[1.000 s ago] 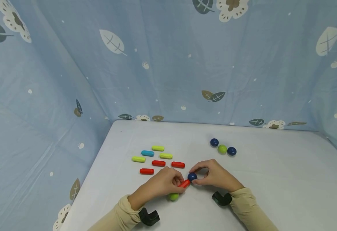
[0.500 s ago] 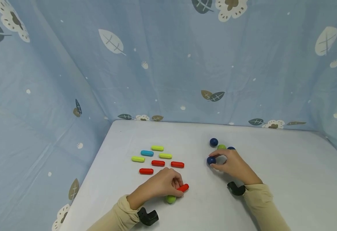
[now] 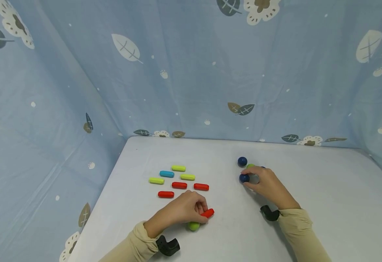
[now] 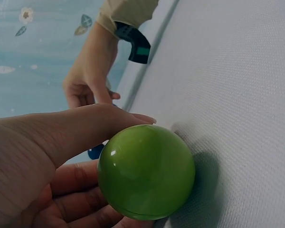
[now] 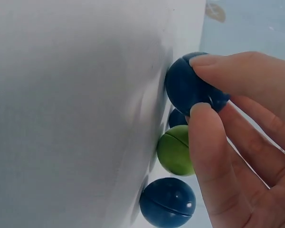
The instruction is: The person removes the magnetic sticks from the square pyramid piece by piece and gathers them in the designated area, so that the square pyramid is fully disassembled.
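My left hand (image 3: 188,208) grips a red rod (image 3: 208,213) low over the white table, its thumb and fingers covering part of the rod. A glossy green ball (image 3: 193,226) sits at the rod's near end, under the hand. That same green ball (image 4: 146,172) fills the middle of the left wrist view, against the thumb; the red rod is hidden there. Between thumb and fingertips my right hand (image 3: 270,186) pinches a dark blue ball (image 5: 192,84), close to the tabletop. Just beyond it are a blue ball (image 3: 242,161), a green ball (image 5: 176,150) and another blue ball (image 5: 167,202).
Left of centre lie several short rods: red ones (image 3: 179,185), yellow-green ones (image 3: 188,177) and a blue one (image 3: 167,174). A patterned blue cloth (image 3: 191,72) rises behind the white table (image 3: 325,189) and along its left side.
The right hand has carried the blue ball away from the red rod, up and right to the other balls. The left hand has shifted slightly with the red rod and green ball.
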Motion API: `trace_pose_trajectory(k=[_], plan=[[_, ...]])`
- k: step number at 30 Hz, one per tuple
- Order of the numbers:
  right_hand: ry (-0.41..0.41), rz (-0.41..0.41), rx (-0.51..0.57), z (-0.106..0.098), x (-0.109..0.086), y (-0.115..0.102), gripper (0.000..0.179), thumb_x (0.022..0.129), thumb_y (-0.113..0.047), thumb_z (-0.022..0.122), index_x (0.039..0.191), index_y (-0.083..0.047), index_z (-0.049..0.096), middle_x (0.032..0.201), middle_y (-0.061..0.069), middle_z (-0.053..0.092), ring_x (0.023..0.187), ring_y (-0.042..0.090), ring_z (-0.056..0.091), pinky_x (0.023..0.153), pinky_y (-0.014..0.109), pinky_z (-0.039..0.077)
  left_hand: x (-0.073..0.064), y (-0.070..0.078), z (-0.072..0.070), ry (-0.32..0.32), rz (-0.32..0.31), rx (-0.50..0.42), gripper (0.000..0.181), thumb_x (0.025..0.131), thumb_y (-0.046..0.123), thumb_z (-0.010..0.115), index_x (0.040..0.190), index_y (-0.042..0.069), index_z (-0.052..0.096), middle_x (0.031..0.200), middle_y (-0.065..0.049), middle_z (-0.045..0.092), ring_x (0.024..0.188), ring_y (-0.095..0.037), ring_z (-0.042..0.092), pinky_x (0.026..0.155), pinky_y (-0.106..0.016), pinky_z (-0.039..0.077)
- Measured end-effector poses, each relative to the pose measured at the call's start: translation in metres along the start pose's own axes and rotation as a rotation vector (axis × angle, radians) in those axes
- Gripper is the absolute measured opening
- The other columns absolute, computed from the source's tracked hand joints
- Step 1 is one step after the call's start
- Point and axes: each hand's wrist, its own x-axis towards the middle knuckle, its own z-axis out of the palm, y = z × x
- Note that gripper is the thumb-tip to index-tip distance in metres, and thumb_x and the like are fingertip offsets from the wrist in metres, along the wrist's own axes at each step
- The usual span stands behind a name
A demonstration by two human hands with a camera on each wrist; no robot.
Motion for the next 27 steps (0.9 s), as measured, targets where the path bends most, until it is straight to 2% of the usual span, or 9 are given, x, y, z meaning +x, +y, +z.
trace_pose_trajectory(k=[5,10,14,18,22,27], plan=[[0.029,-0.029,-0.013,0.0,0.0,0.0,0.039,0.076,0.0,0.088,0.112,-0.006,0.076,0.113,0.013,0.078,0.108,0.034,0.073,0.09,0.048,0.059,0.0,0.0,0.0,0.002,-0.001,0.005,0.016,0.08,0.016,0.087,0.083,0.016,0.071,0.068,0.009,0.062,0.063,-0.003,0.055,0.058,-0.018,0.046],[0.042,-0.041,0.0,0.001,0.0,-0.001,0.038,0.077,-0.001,0.088,0.113,-0.007,0.076,0.114,0.012,0.078,0.104,0.031,0.074,0.076,0.038,0.061,0.0,0.001,0.0,0.01,0.007,0.004,0.015,0.081,0.016,0.086,0.083,0.016,0.072,0.068,0.009,0.062,0.063,-0.002,0.056,0.059,-0.018,0.047],[0.066,-0.061,0.046,0.001,0.0,-0.004,0.037,0.079,-0.001,0.087,0.114,-0.007,0.076,0.116,0.012,0.077,0.103,0.029,0.074,0.067,0.029,0.059,0.0,0.001,-0.001,0.04,0.04,0.008,0.014,0.082,0.016,0.086,0.084,0.016,0.072,0.07,0.01,0.063,0.065,0.0,0.057,0.062,-0.018,0.049],[0.071,-0.101,0.125,0.002,0.002,-0.013,0.036,0.079,-0.001,0.086,0.114,-0.006,0.076,0.116,0.01,0.076,0.103,0.028,0.072,0.066,0.029,0.06,0.0,0.002,-0.003,0.076,0.071,0.009,0.014,0.084,0.018,0.085,0.088,0.018,0.072,0.075,0.012,0.064,0.069,0.0,0.057,0.066,-0.017,0.05],[-0.003,-0.108,0.219,0.005,0.002,-0.023,0.034,0.081,-0.007,0.088,0.113,-0.008,0.076,0.111,0.007,0.077,0.102,0.026,0.071,0.066,0.027,0.06,0.0,0.004,-0.004,0.114,0.091,-0.037,0.016,0.085,0.016,0.083,0.092,0.018,0.069,0.082,0.01,0.066,0.072,-0.001,0.06,0.069,-0.018,0.053],[-0.218,-0.116,0.351,0.014,0.002,-0.036,0.033,0.083,-0.024,0.088,0.111,-0.012,0.076,0.108,0.005,0.078,0.1,0.023,0.071,0.066,0.026,0.058,-0.001,0.006,-0.005,0.186,0.125,-0.113,0.018,0.085,0.01,0.079,0.092,0.018,0.064,0.091,0.007,0.069,0.079,-0.002,0.067,0.072,-0.018,0.057]])
